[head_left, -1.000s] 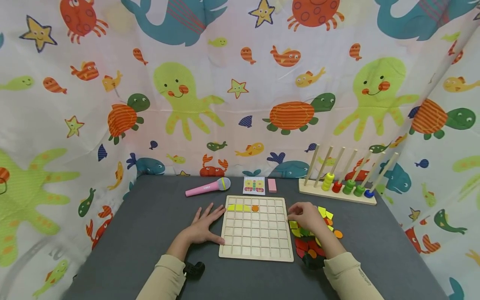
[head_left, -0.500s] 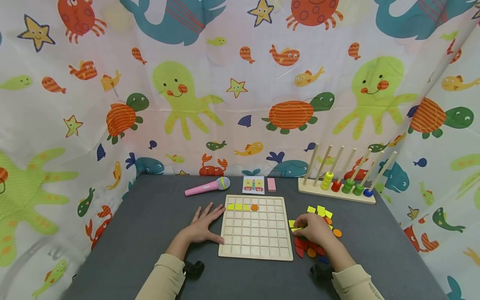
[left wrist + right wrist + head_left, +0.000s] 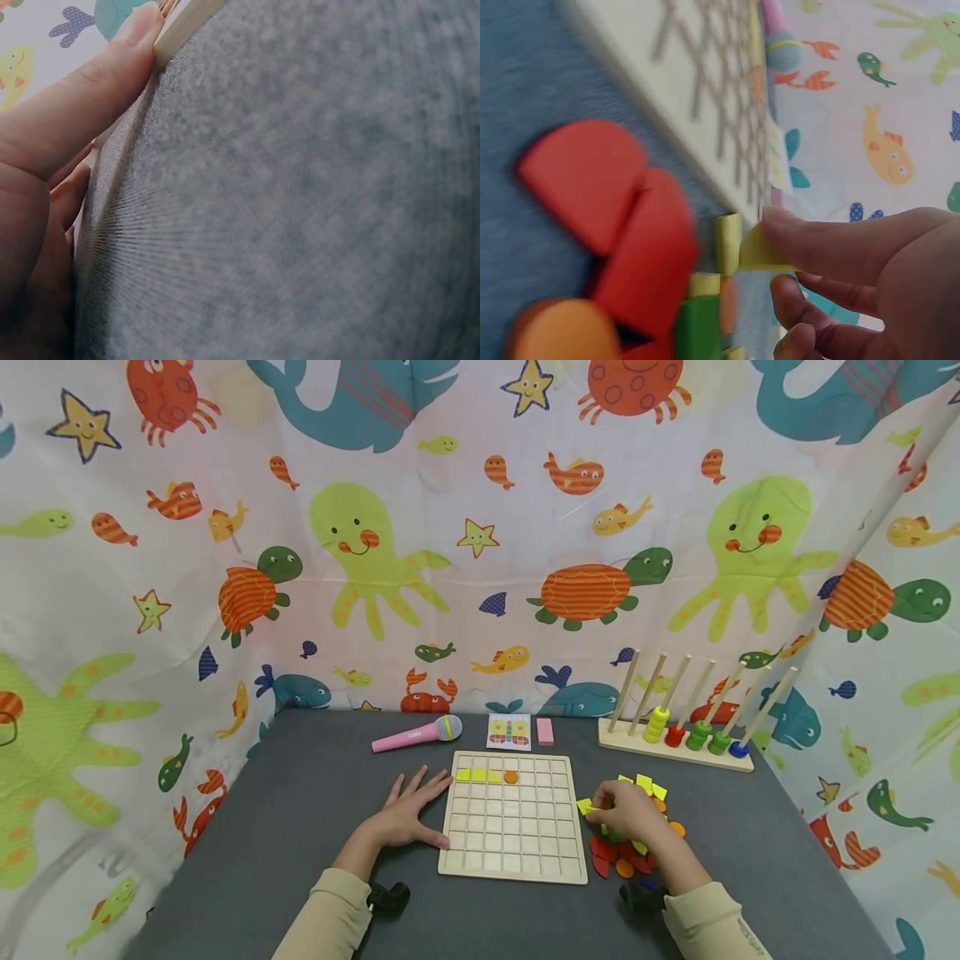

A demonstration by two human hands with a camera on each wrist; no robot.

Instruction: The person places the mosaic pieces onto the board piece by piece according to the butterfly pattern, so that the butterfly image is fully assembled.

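Note:
The wooden grid board (image 3: 510,843) lies flat at mid-table, with three yellow square tiles (image 3: 478,775) and one orange disc (image 3: 511,777) in its upper row. My left hand (image 3: 405,818) spreads its fingers along the board's left edge, thumb (image 3: 124,52) and fingertips touching the rim. To the right of the board, my right hand (image 3: 630,810) is over the pile of coloured pieces. Its thumb presses on a yellow tile (image 3: 759,255), pinching it beside the board's edge. Red pieces (image 3: 641,255) and an orange disc (image 3: 566,334) lie near this hand, which hides part of the pile.
Behind the board lie a pink toy microphone (image 3: 416,735), a butterfly pattern card (image 3: 509,732) and a pink eraser-like block (image 3: 544,732). A wooden peg stand (image 3: 675,747) with coloured rings stands at the back right. A patterned curtain (image 3: 480,602) encloses the table's far side.
My right hand has moved from the board's right edge rightward and down over the pile, and now pinches a yellow tile. The left hand stays at the board's left edge.

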